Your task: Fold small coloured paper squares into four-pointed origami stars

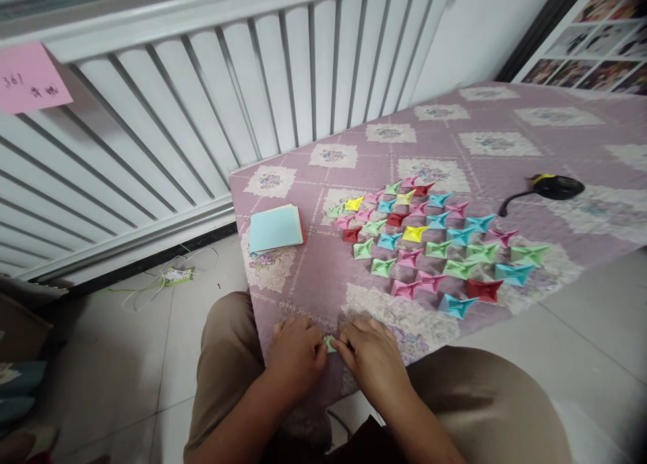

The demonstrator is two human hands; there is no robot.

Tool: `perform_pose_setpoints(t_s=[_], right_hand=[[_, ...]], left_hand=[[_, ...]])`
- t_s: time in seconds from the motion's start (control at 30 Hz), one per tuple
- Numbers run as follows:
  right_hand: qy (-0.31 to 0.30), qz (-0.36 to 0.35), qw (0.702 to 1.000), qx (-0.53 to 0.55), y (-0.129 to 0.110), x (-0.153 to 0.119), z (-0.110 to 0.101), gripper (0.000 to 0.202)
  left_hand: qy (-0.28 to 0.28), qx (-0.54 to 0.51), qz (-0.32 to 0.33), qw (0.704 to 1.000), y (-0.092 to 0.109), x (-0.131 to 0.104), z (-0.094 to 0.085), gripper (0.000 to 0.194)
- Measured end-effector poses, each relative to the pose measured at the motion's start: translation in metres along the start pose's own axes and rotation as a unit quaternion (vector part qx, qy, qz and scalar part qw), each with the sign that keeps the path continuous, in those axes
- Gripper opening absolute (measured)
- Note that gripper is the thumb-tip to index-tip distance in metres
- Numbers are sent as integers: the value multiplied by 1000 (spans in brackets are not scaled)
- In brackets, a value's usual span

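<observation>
And here are both hands down at the near corner of the table, a small green folded paper (329,344) held between them. The left hand (297,353) has its fingers bent and drawn together, meeting the paper's left side; the right hand (371,353) curls inward, thumb reaching to the paper's right side. Whether either one pinches it alone, I cannot tell!

Now the edges: the table's side edge runs close along the left hand's outer side, and the front edge slants away beyond the right hand, with a knee (485,396) next to it. Ahead of the left hand, a strip of patterned cloth (323,275) stretches up to the paper stack (276,229), light blue on top, sitting near that side edge. The cloth carries on between the stack and the folded shapes (414,234), pink, green, blue, yellow and red, spread in slanting rows ahead and to the right of the right hand. The nearest of them stand well apart from its fingers. Farther right, past the rows, lies a black and yellow object (559,187), and far ahead the radiator (283,73) borders the table's back edge
</observation>
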State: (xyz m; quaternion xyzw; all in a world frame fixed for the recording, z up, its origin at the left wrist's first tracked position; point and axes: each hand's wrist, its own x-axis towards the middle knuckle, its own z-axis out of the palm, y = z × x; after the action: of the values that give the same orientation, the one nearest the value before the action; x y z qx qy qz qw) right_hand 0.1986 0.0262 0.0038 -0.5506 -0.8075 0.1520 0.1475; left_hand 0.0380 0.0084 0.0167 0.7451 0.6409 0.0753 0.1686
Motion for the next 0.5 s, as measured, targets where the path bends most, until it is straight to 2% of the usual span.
perform_pose_setpoints(t_s=[0.2, 0.4, 0.5], right_hand=[[0, 2, 1000, -23, 0, 0, 5, 15], [10, 6, 999, -37, -2, -1, 4, 17], [5, 16, 999, -42, -4, 0, 0, 16]], left_hand=[[-15, 18, 15, 1000, -1, 5, -5, 18], [-42, 9, -9, 999, -1, 8, -9, 10], [-39, -5, -20, 999, -1, 7, -10, 7]])
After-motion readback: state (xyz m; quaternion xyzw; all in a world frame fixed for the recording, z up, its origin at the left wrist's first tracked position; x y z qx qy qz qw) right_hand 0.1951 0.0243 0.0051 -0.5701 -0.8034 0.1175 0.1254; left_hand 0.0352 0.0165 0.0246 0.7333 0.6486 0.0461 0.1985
